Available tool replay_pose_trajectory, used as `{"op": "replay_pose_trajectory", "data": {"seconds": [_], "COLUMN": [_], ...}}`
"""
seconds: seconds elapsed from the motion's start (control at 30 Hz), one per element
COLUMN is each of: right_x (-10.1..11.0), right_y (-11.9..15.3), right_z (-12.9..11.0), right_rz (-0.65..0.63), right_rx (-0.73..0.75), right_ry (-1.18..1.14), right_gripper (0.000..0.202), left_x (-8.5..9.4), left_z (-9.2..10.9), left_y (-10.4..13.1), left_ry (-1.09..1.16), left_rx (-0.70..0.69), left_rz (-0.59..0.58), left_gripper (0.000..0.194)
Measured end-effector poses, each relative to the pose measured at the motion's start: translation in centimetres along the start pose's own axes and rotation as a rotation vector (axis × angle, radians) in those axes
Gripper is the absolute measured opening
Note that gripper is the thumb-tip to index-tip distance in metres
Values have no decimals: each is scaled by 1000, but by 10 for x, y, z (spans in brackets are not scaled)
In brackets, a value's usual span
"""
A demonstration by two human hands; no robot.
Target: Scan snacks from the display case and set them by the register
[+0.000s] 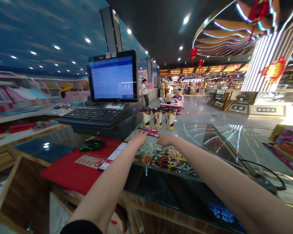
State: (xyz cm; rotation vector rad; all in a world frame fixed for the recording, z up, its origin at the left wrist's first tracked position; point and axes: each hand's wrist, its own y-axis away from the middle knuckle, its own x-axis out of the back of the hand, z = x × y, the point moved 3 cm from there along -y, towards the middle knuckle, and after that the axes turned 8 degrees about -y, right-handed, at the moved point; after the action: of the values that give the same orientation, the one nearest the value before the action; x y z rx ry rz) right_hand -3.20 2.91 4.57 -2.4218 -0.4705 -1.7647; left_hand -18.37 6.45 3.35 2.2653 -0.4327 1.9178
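Both of my arms reach forward over a glass counter. My left hand [139, 137] is at the left end of some thin red packets [150, 133] lying on the glass, its fingers extended. My right hand [165, 139] is at their right end, its fingers curled toward the packets; whether it grips one is hidden. Just behind the packets, three brown and yellow cups stand upright in a row: a left cup [146, 117], a middle cup [157, 118] and a right cup [170, 119].
A monitor [113, 78] and keyboard [92, 114] stand left of the cups. A mouse [91, 145] and a phone [114, 156] rest on a red mat [63, 170]. Small packaged goods [167, 159] show under the glass. A black cable [266, 165] lies right.
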Motion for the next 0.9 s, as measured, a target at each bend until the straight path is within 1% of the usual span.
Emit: {"op": "replay_pose_trajectory", "data": {"seconds": [0.1,0.2,0.4,0.63,0.9], "right_x": [-4,-6,-10,-14,-16], "right_y": [-3,-3,-2,-8,-13], "right_z": [-3,-7,-14,-15,-12], "right_rz": [5,30,63,94,141], "right_rx": [-68,-99,-116,-124,-147], "right_ry": [7,-6,-51,-71,-83], "right_gripper": [47,51,53,52,49], "left_x": [0,-2,-4,1,-2], "left_z": [-2,-4,-8,-9,-9], "left_y": [1,0,-6,-6,-10], "left_ry": [-20,-46,-43,-63,-91], "left_rx": [19,34,71,104,106], "left_rz": [7,-6,-45,-95,-74], "left_gripper": [64,64,67,62,62]}}
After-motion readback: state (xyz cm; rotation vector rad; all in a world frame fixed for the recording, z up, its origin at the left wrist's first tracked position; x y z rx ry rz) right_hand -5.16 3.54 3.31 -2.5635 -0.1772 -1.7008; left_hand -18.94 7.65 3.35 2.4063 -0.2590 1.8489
